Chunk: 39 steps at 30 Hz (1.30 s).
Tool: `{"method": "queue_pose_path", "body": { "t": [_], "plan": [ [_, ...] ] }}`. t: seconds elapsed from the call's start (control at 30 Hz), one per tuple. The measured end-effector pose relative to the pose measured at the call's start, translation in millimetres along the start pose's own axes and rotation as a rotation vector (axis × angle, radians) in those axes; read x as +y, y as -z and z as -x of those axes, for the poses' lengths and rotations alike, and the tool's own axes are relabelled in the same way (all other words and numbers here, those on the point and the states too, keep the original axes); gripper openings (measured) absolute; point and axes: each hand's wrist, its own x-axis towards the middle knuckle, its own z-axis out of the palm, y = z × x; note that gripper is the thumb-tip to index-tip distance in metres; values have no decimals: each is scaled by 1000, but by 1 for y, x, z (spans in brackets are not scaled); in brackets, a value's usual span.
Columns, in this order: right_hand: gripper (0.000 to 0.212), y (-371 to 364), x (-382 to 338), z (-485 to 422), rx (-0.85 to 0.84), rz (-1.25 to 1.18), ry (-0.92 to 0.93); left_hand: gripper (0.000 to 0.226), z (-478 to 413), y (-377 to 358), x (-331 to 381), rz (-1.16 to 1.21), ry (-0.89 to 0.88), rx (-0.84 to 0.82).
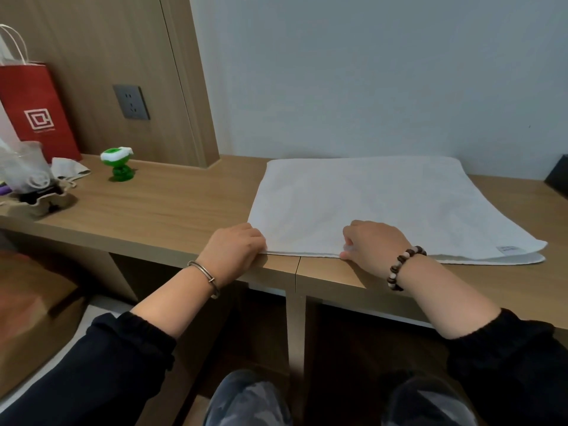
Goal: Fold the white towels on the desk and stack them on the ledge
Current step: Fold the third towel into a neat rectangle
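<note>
A white towel (384, 204) lies flat on the wooden desk (172, 204), folded over so two layers show at its near right corner, where a small label sits. My left hand (236, 250) grips the towel's near left corner at the desk's front edge. My right hand (373, 241) pinches the near edge of the towel around its middle, fingers curled over the cloth. Both hands sit at the front edge of the desk.
A red paper bag (37, 112) stands at the far left by the wood wall panel. Beside it are a clear plastic bag with clutter (27, 176), a crumpled cloth (69, 169) and a green toy (118, 166). A dark object (558, 176) lies at the right edge.
</note>
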Motion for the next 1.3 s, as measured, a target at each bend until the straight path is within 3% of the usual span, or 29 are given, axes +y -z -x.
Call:
{"method": "queue_pose_path", "body": {
  "t": [0.23,0.4,0.7,0.87,1.1,1.3],
  "plan": [
    [23,7,-1,-1,2,9,152,9,5,-4,-4,241,130,57],
    [26,-6,-5,9,172,105,219,7,4,-6,-6,316,216,99],
    [22,-27,7,12,229,-21,281,12,13,-5,-9,328,146,143],
    [8,-23,16,11,154,-435,121,9,13,-4,-11,266,171,84],
    [8,-19,7,10,129,-309,81,6,-2,1,-14,281,201,-22],
    [16,-10,2,0,53,-310,42,2,0,-1,-15,262,194,-16]
  ]
}}
